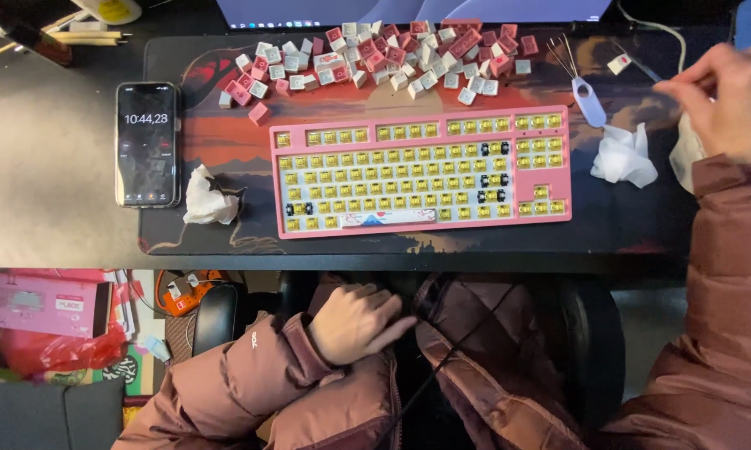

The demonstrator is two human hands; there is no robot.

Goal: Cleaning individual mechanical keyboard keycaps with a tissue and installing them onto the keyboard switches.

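A pink keyboard (421, 171) lies on the dark desk mat (225, 142) with nearly all keycaps off, showing yellow switches; only its space bar is on. A heap of white, pink and red keycaps (384, 54) is spread behind it. My left hand (355, 321) rests in my lap on my puffy jacket, fingers loosely curled, holding nothing. My right hand (721, 100) is at the desk's right edge above a white object (684, 154), fingers pinched together; whether it grips anything is unclear.
A phone (147, 143) with a lit timer screen lies left of the mat. Crumpled tissues sit at the keyboard's left (209, 200) and right (624, 156). A wire keycap puller (584, 87) lies behind the right tissue. Clutter and a pink box (42, 304) fill the floor.
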